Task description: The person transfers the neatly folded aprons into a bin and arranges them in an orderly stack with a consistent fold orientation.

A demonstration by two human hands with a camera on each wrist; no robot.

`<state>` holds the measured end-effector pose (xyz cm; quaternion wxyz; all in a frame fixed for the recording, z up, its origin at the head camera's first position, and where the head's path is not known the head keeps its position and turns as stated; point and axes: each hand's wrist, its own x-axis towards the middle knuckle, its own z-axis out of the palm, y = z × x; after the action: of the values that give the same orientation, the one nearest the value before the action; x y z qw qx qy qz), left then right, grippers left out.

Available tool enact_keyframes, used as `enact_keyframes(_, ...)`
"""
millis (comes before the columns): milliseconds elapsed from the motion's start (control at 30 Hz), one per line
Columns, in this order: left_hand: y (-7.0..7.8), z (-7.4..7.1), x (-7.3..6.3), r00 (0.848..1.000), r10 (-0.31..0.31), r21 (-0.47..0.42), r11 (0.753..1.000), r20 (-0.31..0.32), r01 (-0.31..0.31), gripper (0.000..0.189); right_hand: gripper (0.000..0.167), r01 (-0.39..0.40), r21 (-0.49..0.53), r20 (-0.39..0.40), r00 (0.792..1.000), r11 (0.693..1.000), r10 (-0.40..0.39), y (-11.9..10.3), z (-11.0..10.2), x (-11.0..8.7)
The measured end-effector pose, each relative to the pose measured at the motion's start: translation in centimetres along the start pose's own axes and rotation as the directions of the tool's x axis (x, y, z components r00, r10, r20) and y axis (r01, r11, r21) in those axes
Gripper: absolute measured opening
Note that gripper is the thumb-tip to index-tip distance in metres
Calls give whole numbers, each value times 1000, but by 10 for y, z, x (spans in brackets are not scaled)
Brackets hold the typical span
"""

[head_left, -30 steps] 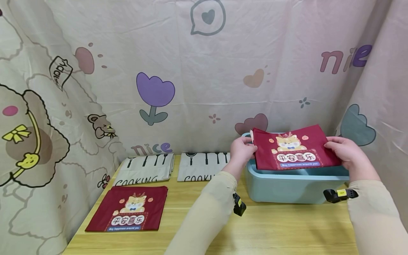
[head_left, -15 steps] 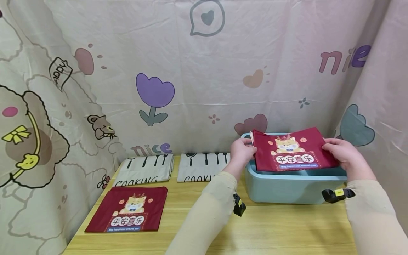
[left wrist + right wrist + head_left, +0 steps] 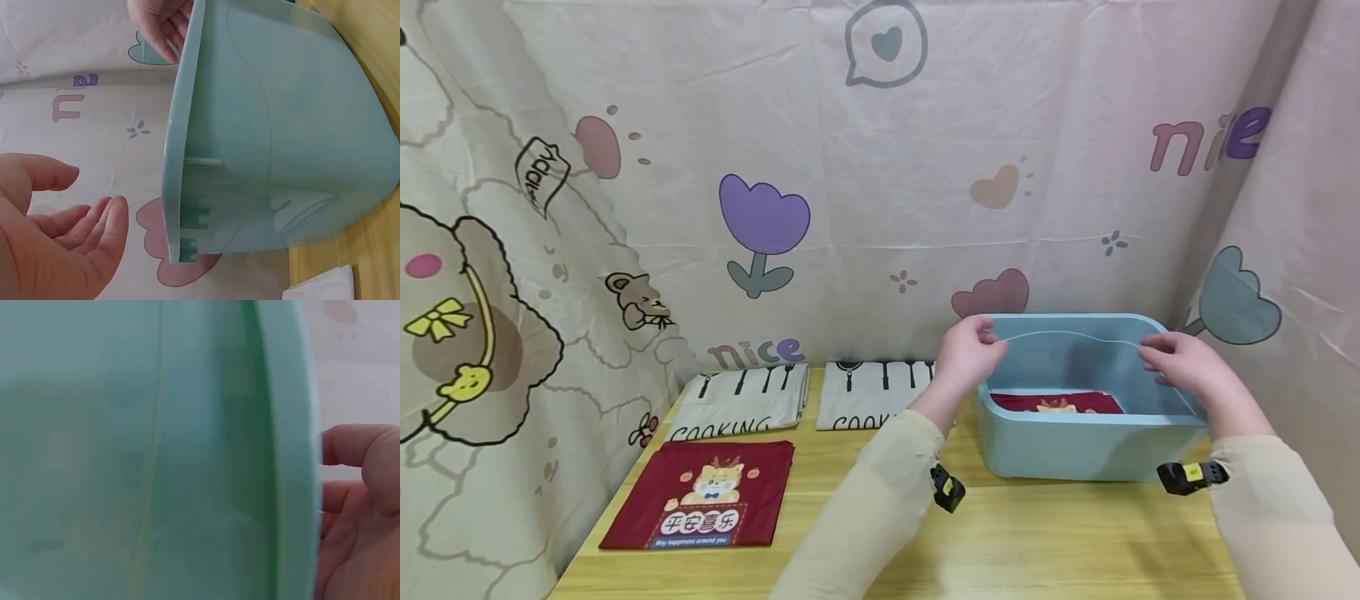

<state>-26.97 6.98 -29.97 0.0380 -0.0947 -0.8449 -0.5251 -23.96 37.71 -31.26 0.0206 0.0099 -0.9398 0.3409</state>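
Inside the light blue tub (image 3: 1093,446) lies a folded dark red cloth (image 3: 1022,403) with a cartoon print, partly hidden by the front wall. My left hand (image 3: 968,354) hovers at the tub's left end, fingers loosely bent and holding nothing; the left wrist view shows a gap between its thumb and fingers (image 3: 115,225). Over the right end is my right hand (image 3: 1197,367), its fingers relaxed with nothing in them. In the right wrist view the tub's wall (image 3: 94,456) covers part of that hand (image 3: 369,512).
A second folded red cloth (image 3: 760,492) with the same print lies at the table's left. Behind it sit two folded white cloths printed with utensils, one at the left (image 3: 741,400) and one (image 3: 868,396) beside the tub. A patterned curtain (image 3: 865,183) hangs behind the table (image 3: 1022,542).
Both hands have let go of the folded red cloth they held above the tub. It has dropped inside. The hands stay near the tub's two ends.
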Motion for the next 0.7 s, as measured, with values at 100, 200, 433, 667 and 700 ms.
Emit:
enact_keyframes(100, -3, -4, -5, 999, 36, 0, 999, 19, -36, 37, 64, 37, -12, -7, 999, 999, -37, -7, 3, -5)
enact_keyframes(200, -5, -8, -10, 997, 72, 39, 997, 42, -74, 37, 62, 79, -34, -5, 997, 996, -80, -14, 5, -9)
enact_keyframes(433, -11, -13, -17, 984, 145, 166, 973, 100, -160, 42, 51, 177, -122, -26, 983, 977, -182, -28, 12, -15)
enact_keyframes(667, -14, -19, -27, 969, 213, 303, 921, 128, -243, 47, 46, 251, -145, -63, 963, 957, -262, -38, 20, -23)
enact_keyframes(700, -14, -19, -28, 966, 224, 334, 907, 133, -256, 48, 46, 264, -147, -66, 959, 953, -275, -39, 21, -24)
